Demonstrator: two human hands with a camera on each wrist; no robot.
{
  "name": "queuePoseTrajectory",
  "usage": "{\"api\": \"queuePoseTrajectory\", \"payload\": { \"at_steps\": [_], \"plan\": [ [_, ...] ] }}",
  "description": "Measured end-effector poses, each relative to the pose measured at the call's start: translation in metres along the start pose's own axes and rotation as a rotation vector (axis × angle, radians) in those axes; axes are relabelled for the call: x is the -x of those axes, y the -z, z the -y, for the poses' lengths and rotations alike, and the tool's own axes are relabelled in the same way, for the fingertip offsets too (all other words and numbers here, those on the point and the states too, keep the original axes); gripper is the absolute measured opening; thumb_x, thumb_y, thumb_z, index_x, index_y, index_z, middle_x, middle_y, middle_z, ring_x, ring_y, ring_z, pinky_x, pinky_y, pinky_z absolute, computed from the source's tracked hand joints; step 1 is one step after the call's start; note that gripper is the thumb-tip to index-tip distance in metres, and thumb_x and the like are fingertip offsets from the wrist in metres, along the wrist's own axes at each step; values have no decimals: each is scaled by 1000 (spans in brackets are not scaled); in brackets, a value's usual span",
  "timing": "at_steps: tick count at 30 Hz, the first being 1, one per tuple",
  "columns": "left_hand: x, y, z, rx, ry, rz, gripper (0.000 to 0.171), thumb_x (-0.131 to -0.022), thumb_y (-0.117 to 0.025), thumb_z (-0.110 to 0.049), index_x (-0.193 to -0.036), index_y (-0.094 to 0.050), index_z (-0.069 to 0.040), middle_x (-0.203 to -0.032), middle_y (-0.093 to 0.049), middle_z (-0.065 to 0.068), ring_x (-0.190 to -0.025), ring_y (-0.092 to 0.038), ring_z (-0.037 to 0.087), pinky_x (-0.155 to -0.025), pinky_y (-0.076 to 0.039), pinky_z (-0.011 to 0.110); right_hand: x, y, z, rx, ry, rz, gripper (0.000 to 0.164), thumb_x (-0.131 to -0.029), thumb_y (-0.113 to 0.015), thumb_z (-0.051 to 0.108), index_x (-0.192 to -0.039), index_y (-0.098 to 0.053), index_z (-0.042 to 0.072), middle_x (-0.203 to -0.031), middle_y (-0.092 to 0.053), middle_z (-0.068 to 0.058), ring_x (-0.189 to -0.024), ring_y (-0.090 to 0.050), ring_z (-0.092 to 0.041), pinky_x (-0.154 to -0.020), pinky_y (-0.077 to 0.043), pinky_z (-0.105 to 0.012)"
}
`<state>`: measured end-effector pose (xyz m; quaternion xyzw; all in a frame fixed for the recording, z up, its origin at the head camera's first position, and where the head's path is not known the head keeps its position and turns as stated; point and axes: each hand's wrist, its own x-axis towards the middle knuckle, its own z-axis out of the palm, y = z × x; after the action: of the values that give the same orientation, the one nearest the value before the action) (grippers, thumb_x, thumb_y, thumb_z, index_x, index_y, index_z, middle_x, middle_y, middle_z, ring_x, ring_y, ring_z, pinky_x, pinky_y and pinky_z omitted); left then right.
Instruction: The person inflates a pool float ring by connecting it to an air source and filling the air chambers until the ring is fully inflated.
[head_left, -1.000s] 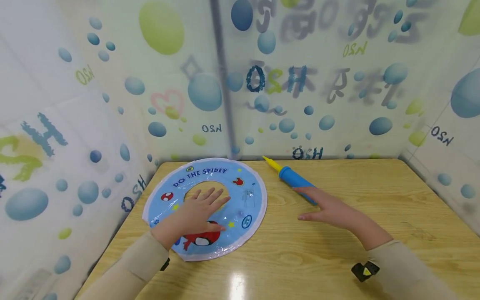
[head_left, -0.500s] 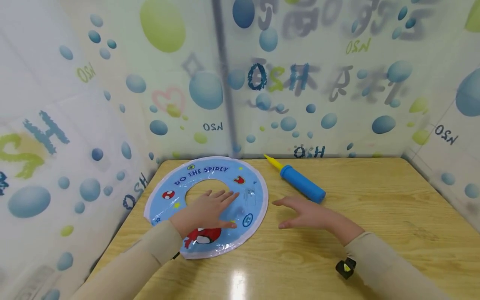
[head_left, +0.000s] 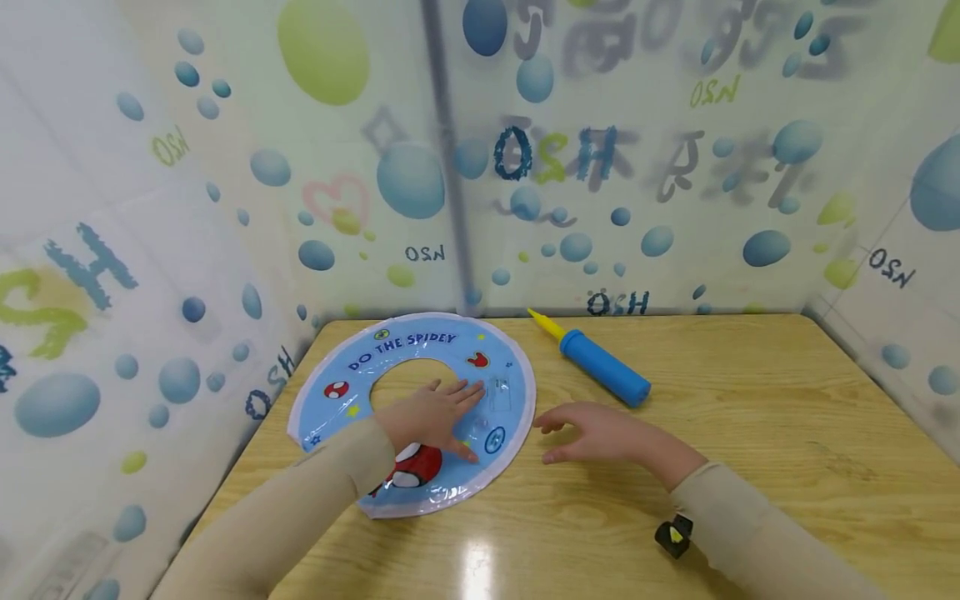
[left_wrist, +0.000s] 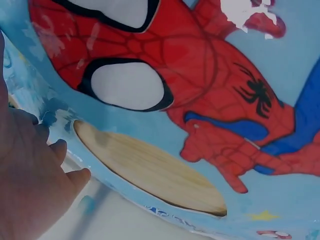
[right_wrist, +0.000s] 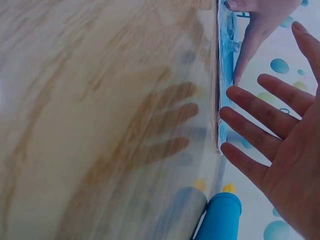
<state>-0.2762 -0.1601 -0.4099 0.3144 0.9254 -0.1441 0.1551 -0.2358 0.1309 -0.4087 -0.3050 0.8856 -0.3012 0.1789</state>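
Observation:
A flat, limp blue swim ring [head_left: 315,392] with a pale rim lies at the table's left, printed with a red cartoon spider figure [left_wrist: 200,75]. Over its lower right part, my left hand [head_left: 429,418] is spread, fingers pointing right and thumb apart. A small clear valve [right_wrist: 234,46] stands up from the ring in the right wrist view, close to the left hand. My right hand [head_left: 596,435] hovers just off the ring's right edge, fingers loosely bent and holding nothing. Behind it lies a blue hand pump [head_left: 603,365] with a yellow nozzle.
The wooden table [head_left: 750,400] reaches up to a patterned curtain [head_left: 675,192] at the back, with more curtain at both sides. A black wrist device [head_left: 673,536] sits under the right sleeve.
My left hand has slid right across the swim ring. My right hand has moved left from in front of the pump toward the ring's edge, leaving the pump in full view.

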Motion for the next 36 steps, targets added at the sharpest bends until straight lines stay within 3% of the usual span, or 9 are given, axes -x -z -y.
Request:
{"api": "queuePoseTrajectory", "payload": {
  "at_steps": [11,21,36],
  "plan": [
    [-13,-6,-5,79,-36,64,112,-77,-55,-78,-158,-5,-19,-163,0,-3,-148,0,22,-116,-12,45,-6,-2,-4,-20,9,-10,55,-86,-73,42,-132,-60,16,-120,-63,3,-115,-55,-21,-97,-44,-46],
    [-22,-3,-25,37,-84,57,113,-75,-53,-81,-158,-4,-20,-163,1,-3,-148,-2,23,-116,-14,46,-8,-4,-8,55,17,-42,53,-84,-75,43,-128,-64,15,-129,-58,1,-122,-50,-23,-103,-39,-47],
    [-37,5,-52,-10,-185,14,114,-74,-52,-82,-158,-6,-20,-163,-1,-3,-148,-3,22,-116,-13,46,1,-1,-18,120,49,-44,55,-81,-79,41,-125,-65,12,-127,-59,-3,-121,-50,-25,-103,-39,-46]
  ]
}}
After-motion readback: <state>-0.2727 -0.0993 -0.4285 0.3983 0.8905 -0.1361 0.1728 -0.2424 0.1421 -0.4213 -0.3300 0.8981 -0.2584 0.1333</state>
